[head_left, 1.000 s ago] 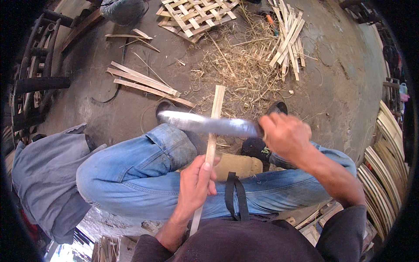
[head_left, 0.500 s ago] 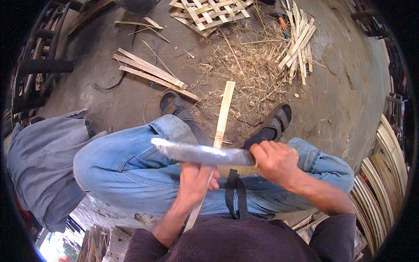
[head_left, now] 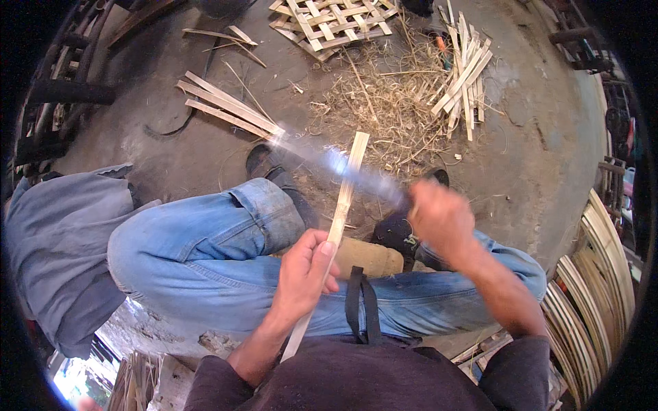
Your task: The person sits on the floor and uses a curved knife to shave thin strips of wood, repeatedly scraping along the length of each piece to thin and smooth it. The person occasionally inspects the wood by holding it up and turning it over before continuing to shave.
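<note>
My left hand (head_left: 305, 275) is closed around a pale bamboo strip (head_left: 340, 212), its thumb lying along the top. The strip slants from my torso up between my knees, and its far end points away from me. In my right hand (head_left: 445, 218) is the handle of a long-bladed knife (head_left: 375, 181). Blurred by motion, the blade crosses over the upper part of the strip, pointing left; whether it touches the strip I cannot tell. A tan rounded block (head_left: 370, 257) lies across my lap, just beyond a black strap (head_left: 363, 308).
Ahead on the floor are a pile of shavings (head_left: 384, 113), loose strips (head_left: 229, 109), a bundle of strips (head_left: 467, 75) and a woven lattice piece (head_left: 332, 24). Curved strips (head_left: 593, 294) stack at my right; grey cloth (head_left: 65, 246) hangs at my left.
The knife has moved away from me, from just beyond my left hand to near the strip's far end. My right hand has risen with it; my left hand still grips the strip.
</note>
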A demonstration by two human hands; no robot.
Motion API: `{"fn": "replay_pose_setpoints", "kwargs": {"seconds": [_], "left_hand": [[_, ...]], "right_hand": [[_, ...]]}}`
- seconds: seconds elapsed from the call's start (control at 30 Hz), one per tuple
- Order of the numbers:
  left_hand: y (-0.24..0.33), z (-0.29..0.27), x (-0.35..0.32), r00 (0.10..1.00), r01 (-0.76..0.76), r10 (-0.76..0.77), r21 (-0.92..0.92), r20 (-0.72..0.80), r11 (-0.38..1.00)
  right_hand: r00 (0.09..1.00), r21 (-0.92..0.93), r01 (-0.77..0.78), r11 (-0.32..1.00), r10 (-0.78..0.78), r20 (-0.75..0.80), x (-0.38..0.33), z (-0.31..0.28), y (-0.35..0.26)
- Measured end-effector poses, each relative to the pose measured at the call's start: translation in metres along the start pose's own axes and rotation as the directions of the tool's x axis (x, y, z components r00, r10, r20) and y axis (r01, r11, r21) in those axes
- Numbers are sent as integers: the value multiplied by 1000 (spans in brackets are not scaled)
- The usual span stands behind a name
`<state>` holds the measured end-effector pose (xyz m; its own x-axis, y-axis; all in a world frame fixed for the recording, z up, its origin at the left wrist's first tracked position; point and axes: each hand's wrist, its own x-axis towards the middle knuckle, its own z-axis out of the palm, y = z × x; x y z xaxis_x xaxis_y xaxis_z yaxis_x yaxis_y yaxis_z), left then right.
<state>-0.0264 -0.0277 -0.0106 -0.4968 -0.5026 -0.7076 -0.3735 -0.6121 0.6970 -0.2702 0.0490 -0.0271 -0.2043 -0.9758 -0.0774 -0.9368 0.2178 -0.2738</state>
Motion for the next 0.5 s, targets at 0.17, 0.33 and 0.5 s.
{"fn": "replay_pose_setpoints", "kwargs": {"seconds": [0.17,0.33,0.5], "left_hand": [[-4,1,-5,1000,-20,19,26,8,999],[-3,-3,0,1000,22,-23,114,9,993],[1,-8,0,991,104,-113,121,69,987]], "right_hand": [[999,162,-26,987,22,28,-3,-12,-8],[965,60,191,980,-199,170,-25,0,-27],[962,-31,226,974,-218,162,-26,-1,-34]]}}
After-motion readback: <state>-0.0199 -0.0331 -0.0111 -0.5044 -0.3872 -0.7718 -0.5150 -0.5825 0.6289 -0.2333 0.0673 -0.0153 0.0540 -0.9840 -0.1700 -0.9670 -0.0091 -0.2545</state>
